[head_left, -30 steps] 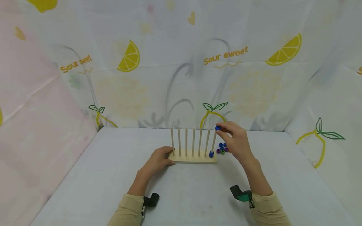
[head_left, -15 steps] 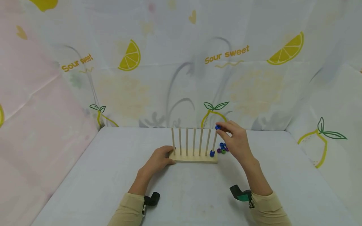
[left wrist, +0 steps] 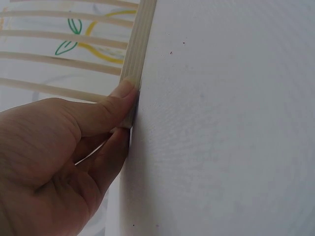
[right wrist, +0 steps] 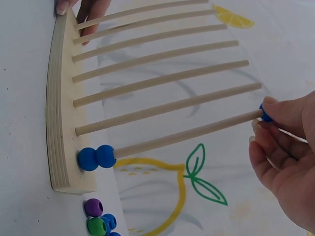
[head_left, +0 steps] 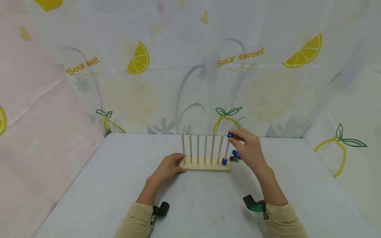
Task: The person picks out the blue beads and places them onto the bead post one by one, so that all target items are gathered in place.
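A wooden peg stand with a flat base (head_left: 205, 167) and several upright pegs stands on the white table. My left hand (head_left: 168, 167) grips the base's left end, its thumb on the front edge in the left wrist view (left wrist: 64, 128). At the far right peg (right wrist: 192, 132), my right hand (head_left: 248, 147) pinches a blue bead (right wrist: 266, 112) right at the peg's top. The fingers partly hide this bead. Two blue beads (right wrist: 97, 157) sit stacked at the bottom of that same peg, against the base. The other pegs are bare.
Several loose beads lie on the table right of the base, among them a purple bead (right wrist: 93, 207), a green bead (right wrist: 96, 226) and blue ones. My right hand partly covers them in the head view. A lemon-print cloth (head_left: 184, 82) hangs behind the table (head_left: 196, 205).
The head view has shifted slightly. My right hand stays at the top of the far right peg with the blue bead, and my left hand keeps its grip on the base.
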The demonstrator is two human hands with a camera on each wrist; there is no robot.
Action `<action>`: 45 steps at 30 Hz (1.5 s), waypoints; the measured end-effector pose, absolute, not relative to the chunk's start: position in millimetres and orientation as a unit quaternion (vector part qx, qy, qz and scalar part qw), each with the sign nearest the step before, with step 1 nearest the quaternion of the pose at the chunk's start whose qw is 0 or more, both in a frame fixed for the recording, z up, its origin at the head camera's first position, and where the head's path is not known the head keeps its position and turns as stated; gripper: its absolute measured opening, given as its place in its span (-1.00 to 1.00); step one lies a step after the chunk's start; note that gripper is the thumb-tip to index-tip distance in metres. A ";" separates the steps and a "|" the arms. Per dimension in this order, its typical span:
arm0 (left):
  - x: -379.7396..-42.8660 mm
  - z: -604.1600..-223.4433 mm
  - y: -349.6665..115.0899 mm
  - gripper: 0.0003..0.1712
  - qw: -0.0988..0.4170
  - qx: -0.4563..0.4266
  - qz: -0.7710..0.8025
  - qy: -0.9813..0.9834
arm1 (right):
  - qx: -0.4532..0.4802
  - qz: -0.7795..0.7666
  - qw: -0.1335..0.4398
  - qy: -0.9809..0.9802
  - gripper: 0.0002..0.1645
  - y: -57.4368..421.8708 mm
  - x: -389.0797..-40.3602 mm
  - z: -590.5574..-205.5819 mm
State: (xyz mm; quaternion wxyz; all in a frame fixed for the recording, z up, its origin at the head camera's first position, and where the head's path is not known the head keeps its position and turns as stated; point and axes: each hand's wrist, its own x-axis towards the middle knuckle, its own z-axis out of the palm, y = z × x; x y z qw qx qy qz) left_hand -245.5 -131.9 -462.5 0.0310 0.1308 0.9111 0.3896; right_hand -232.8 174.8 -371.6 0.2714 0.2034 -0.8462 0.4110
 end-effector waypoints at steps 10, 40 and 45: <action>-245.0 -463.3 -131.4 -0.33 0.027 0.134 0.395 0.909 | 0.195 0.407 0.264 -0.852 -0.75 175.7 -231.8 -372.3; -246.1 -464.1 -131.4 -0.32 0.029 0.128 0.395 0.909 | 0.186 0.393 0.192 -0.880 -0.82 176.5 -232.5 -376.0; -245.7 -463.8 -131.7 -0.31 0.032 0.125 0.395 0.909 | 0.189 0.390 0.179 -0.883 -0.81 177.2 -233.7 -378.5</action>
